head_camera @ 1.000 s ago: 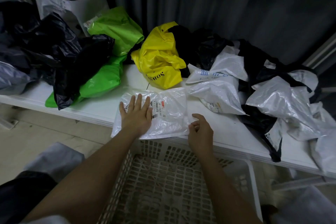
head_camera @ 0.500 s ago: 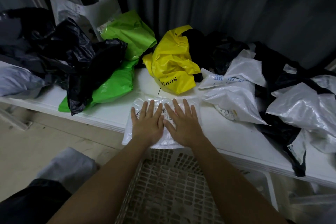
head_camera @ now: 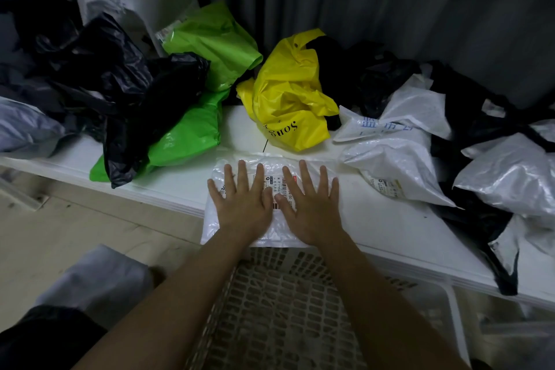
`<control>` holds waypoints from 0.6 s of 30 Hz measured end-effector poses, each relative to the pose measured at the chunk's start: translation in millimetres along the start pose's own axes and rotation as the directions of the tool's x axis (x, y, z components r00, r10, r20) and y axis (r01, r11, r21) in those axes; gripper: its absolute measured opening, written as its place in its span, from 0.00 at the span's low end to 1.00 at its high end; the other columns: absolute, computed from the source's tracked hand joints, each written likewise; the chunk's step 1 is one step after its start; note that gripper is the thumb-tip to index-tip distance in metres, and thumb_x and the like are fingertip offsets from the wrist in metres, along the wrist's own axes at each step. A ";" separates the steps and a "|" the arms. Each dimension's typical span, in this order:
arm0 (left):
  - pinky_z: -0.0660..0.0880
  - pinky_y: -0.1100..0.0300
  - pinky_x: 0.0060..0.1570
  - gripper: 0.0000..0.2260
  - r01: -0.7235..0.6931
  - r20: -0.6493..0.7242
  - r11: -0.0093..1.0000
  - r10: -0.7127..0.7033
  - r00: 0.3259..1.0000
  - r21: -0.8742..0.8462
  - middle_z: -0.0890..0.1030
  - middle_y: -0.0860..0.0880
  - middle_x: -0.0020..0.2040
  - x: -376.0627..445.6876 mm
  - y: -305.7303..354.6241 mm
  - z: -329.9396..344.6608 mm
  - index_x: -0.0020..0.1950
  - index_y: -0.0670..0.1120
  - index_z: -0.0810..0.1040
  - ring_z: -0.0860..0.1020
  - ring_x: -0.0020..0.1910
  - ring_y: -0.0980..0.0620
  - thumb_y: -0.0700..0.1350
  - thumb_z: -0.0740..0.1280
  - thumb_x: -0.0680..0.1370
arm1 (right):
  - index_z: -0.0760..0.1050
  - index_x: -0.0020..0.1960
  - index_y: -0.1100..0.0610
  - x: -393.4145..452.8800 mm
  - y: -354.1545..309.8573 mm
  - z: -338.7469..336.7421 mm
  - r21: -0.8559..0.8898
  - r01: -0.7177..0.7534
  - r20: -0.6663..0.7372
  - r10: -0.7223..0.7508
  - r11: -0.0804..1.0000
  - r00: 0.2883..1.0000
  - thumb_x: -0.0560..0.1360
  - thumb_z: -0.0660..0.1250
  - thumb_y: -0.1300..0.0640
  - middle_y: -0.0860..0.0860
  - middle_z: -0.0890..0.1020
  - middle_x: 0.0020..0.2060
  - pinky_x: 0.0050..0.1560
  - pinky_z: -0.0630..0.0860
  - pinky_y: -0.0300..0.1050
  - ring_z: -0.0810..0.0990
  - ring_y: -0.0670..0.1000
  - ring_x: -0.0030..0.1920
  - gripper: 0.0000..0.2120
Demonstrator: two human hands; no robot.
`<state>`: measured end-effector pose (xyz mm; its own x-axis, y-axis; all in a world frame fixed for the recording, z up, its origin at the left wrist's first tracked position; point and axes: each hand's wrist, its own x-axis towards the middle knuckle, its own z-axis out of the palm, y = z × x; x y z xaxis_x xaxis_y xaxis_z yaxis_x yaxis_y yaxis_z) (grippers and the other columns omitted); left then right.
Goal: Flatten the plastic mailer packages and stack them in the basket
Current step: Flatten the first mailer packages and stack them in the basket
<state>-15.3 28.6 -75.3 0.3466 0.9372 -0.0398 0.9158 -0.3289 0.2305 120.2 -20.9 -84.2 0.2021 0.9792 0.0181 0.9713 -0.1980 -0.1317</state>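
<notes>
Table: white, crossing mid-frame, heaped with crumpled bags.
Backdrop: grey curtain, top.
Mailer: centre, at table's near edge.
Hands: left hand, right hand flat, fingers spread, pressing mailer.
Basket: bottom centre, below table edge.

Two bare forearms come up from the lower edge of the frame and end at the centre in the left hand and the right hand. No sleeve covers either arm as far down as the frame shows, and no watch, band or ring shows on the wrists or fingers. The fingernails look short and plain. At the lower left of the frame a dark, almost black garment fills the corner, and just above it sits a pale grey fold of cloth; whether these are shorts, trousers or a shirt hem cannot be told.
</notes>
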 end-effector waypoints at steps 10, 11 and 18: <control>0.35 0.33 0.69 0.34 -0.207 0.005 0.974 0.207 0.978 0.098 0.40 0.51 0.79 27.1 8.3 2.2 0.77 0.61 0.42 0.37 0.77 0.42 0.63 0.30 0.70 | 0.64 0.75 0.49 8.9 3.4 1.6 0.033 -0.051 -0.153 0.055 0.998 0.987 0.78 0.47 0.44 0.55 0.64 0.75 0.70 0.54 0.70 0.58 0.65 0.74 0.27; 0.34 0.32 0.68 0.34 -0.196 0.006 0.976 0.196 0.981 0.095 0.40 0.51 0.79 28.3 8.6 4.6 0.77 0.61 0.41 0.36 0.77 0.42 0.63 0.30 0.70 | 0.62 0.76 0.48 9.6 4.5 3.0 0.029 -0.057 -0.145 0.061 0.998 0.987 0.78 0.46 0.43 0.54 0.61 0.76 0.71 0.52 0.70 0.56 0.65 0.75 0.28; 0.33 0.30 0.67 0.32 -0.170 -0.002 0.980 0.171 0.985 0.100 0.40 0.52 0.79 29.1 8.3 7.7 0.77 0.63 0.40 0.35 0.76 0.42 0.63 0.30 0.71 | 0.55 0.77 0.45 11.8 7.2 7.3 0.007 -0.065 -0.080 0.066 0.998 0.995 0.77 0.39 0.40 0.52 0.56 0.78 0.71 0.48 0.70 0.51 0.65 0.76 0.30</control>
<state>3.9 52.2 -82.0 0.4979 0.8673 0.0026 0.8591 -0.4936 0.1350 128.6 -10.4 -92.2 0.2748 0.9574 0.0891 0.9552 -0.2612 -0.1391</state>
